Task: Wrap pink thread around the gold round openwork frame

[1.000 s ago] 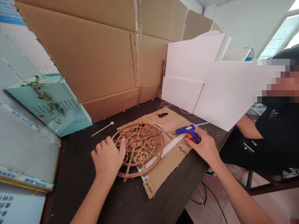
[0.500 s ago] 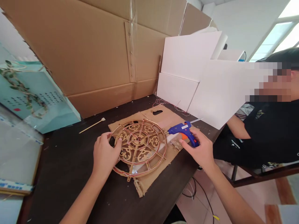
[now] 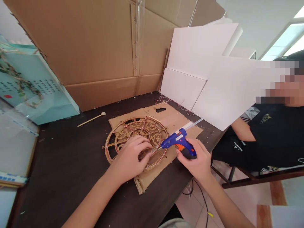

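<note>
**A:** Your left hand [image 3: 131, 158] lies flat on the round wooden fretwork wheel [image 3: 136, 141], fingers together and pressing down on its near-right part; it pins the piece rather than grips it. The wheel sits on a cardboard sheet [image 3: 166, 122] on the dark table [image 3: 71, 164].

**B:** And the other hand?

**A:** Your right hand [image 3: 198, 161] is closed around the handle of the blue glue gun [image 3: 177, 142]. The nozzle points left and ends just beside your left fingertips [image 3: 147, 148], over the wheel's right side.

**B:** What could go wrong from here?

**A:** I'd judge the main danger is a burn: the hot tip is so close to your fingertips that a small slip of either hand would bring them together. Glue could also run through the openwork and stick the wheel to the cardboard beneath your fingers. The thin red thread along the rim might snag on the nozzle. I can't tell whether your finger is on the orange trigger, so watch for a stray squeeze.
</note>
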Motion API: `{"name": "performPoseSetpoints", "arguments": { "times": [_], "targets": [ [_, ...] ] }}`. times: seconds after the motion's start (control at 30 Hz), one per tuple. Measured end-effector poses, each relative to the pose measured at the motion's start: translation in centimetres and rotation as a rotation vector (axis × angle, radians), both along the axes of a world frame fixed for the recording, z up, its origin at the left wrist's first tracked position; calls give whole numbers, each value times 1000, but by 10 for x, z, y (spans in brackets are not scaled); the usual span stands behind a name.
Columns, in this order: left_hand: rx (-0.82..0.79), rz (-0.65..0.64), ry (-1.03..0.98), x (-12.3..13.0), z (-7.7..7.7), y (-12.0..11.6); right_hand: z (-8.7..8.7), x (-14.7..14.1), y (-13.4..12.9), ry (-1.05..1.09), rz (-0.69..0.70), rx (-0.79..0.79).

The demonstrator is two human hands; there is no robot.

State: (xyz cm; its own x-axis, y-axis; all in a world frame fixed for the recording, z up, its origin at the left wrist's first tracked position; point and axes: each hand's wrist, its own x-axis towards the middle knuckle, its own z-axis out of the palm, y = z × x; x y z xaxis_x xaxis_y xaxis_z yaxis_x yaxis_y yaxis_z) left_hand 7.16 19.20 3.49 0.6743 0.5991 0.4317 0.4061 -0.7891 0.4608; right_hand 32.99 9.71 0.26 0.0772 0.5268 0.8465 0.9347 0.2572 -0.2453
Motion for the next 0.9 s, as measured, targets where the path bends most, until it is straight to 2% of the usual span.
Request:
{"name": "performPoseSetpoints", "arguments": {
  "times": [0.13, 0.4, 0.8, 0.9],
  "targets": [
    [-63, -65, 22, 3, -3, -3, -2, 2, 1, -42, 10, 86],
    [-42, -64, 53, 1, -2, -3, -4, 6, 0, 83, -149, 121],
    [-60, -66, 42, 0, -1, -4, -8, 6, 1, 113, -155, 117],
    [-46, -70, 52, 1, -1, -5, -7, 4, 0, 66, -112, 115]
  ]
}}
